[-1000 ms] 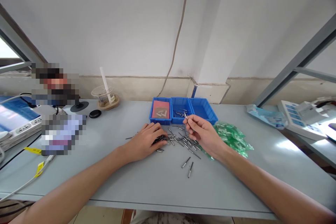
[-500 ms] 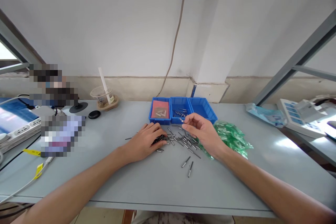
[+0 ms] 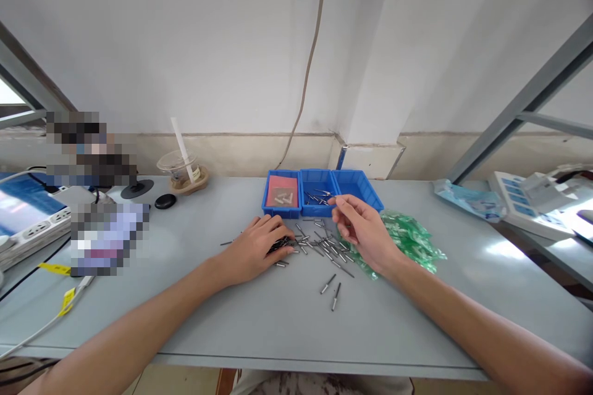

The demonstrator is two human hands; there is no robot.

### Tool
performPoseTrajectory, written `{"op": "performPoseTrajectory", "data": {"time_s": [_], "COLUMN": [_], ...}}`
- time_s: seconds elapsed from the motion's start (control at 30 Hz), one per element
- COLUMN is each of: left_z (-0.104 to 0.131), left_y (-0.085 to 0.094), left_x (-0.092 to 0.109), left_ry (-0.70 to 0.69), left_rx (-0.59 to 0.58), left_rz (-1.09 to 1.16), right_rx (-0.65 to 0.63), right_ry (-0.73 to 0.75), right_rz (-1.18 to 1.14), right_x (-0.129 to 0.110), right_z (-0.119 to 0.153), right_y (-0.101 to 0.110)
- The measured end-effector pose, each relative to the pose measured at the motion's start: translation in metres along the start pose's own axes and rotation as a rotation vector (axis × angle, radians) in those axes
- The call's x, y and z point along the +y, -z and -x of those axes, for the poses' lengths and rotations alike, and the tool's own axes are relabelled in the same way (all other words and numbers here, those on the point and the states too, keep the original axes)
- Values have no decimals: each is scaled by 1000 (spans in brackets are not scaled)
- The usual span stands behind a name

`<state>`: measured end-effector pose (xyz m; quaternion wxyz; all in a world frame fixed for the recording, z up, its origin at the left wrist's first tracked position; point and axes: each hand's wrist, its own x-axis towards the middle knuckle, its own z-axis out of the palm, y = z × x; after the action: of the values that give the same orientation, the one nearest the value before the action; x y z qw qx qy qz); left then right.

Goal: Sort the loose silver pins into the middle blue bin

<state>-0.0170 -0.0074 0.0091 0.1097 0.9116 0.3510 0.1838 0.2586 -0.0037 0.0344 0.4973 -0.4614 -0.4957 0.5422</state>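
Note:
My left hand (image 3: 256, 249) rests on the table with its fingers curled round a dark bunch of blind rivets (image 3: 279, 243). Part of that bunch is hidden under the palm. My right hand (image 3: 364, 225) is raised at the front edge of the middle blue bin (image 3: 319, 210), thumb and forefinger pinched on a thin rivet (image 3: 330, 196) that barely shows. Several rivets lie inside that bin. Between my hands, loose silver rivets (image 3: 330, 248) with dark stems are scattered. Two more rivets (image 3: 336, 297) lie nearer the front edge.
The left blue bin (image 3: 264, 205) holds a pink card and a small bag of pale pieces. The right blue bin (image 3: 365, 188) stands beside the middle one. Green plastic bags (image 3: 410, 241) lie by my right wrist. Further left are a black round lid (image 3: 165, 201), a cup (image 3: 173, 163) and a power strip (image 3: 39, 228).
My right hand has moved slightly up and right and turned, its fingertips now at the middle bin. My left hand stays in place on the rivets.

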Motion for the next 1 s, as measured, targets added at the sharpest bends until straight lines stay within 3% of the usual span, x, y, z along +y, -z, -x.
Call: {"op": "performPoseTrajectory", "data": {"time_s": [0.1, 0.2, 0.33, 0.43, 0.77, 1.0], "left_z": [0, 0, 1, 1, 0, 1], "left_y": [0, 0, 0, -1, 2, 1], "left_x": [0, 1, 1, 1, 4, 3], "left_ry": [0, -9, -12, -17, -34, -28], "left_rx": [4, 16, 32, 39, 7, 27], "left_rz": [5, 5, 13, 21, 19, 43], "right_rx": [10, 5, -159, -258, -419, -450], "right_ry": [85, 279, 537, 605, 611, 633], "right_rz": [172, 526, 977, 1172, 1213, 1194], "right_x": [4, 9, 14, 18, 19, 18], "right_z": [0, 2, 7, 9, 7, 7], "right_y": [1, 1, 0, -1, 2, 0]}}
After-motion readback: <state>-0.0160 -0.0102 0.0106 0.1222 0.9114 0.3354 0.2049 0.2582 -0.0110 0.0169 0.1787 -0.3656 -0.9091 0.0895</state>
